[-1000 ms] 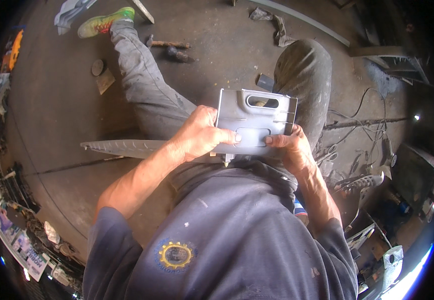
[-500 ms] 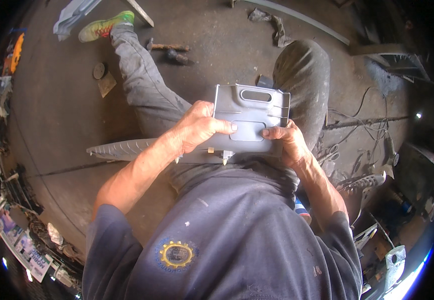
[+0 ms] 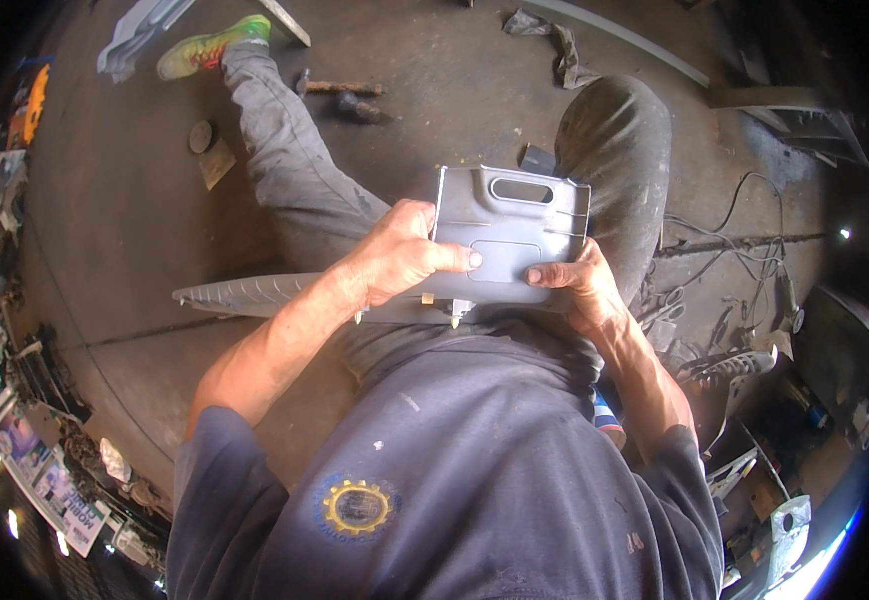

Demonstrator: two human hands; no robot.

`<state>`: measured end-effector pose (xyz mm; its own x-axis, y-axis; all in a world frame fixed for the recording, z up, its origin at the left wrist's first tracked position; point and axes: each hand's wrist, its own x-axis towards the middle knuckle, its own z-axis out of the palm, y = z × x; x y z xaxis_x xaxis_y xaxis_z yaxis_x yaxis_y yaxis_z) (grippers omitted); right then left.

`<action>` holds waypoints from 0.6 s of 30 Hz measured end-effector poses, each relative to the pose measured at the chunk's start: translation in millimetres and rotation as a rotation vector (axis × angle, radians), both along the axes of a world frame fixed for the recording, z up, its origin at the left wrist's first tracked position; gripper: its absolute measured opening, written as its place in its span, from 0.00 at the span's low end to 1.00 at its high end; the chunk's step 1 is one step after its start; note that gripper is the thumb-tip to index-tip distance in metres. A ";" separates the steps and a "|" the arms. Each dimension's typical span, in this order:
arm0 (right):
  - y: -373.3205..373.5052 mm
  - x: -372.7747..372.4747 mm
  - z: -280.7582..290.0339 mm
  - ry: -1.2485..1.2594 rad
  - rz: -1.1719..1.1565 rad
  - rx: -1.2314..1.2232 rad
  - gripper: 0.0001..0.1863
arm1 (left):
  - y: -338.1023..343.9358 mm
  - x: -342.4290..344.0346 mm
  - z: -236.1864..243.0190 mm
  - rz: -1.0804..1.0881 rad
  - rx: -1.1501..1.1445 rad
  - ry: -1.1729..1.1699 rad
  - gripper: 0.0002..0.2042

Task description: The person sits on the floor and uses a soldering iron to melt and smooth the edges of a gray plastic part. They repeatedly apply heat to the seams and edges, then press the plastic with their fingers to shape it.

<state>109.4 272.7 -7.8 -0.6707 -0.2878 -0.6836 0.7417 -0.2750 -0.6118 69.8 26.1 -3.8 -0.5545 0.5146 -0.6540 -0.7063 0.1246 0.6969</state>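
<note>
A grey plastic panel with a long oval slot along its top is held upright over my lap. My left hand grips its left side, thumb pressed on the front face. My right hand grips the lower right side, thumb on the face too. A long, ribbed grey piece runs out leftward at the panel's lower part, behind my left forearm; I cannot tell whether the two are joined. Small pale clips stick down from the lower edge. The fingers behind the panel are mostly hidden.
A hammer and another dark tool lie on the concrete floor between my legs. A disc, cloth and metal bar lie farther out. Cables and scissors are at right, assorted parts at left.
Both hands and the panel have shifted a little upward compared with a second ago, bringing more of the lower clips into view. The grip looks the same.
</note>
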 end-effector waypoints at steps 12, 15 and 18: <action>-0.4 -1.3 0.3 0.037 0.047 0.032 0.28 | -1.7 -0.5 1.1 -0.068 -0.035 0.112 0.21; -1.2 -1.2 -1.4 0.047 0.063 0.066 0.28 | -2.4 -0.3 -2.6 -0.052 -0.010 0.134 0.21; -4.3 -0.9 -2.0 0.035 0.027 0.089 0.28 | -4.1 0.8 -8.7 -0.041 0.020 0.152 0.22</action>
<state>108.5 268.4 -9.8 -0.6871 -0.2454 -0.6838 0.7261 -0.1989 -0.6582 70.6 22.0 -12.5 -0.6248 0.5506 -0.5536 -0.5872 0.1360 0.7980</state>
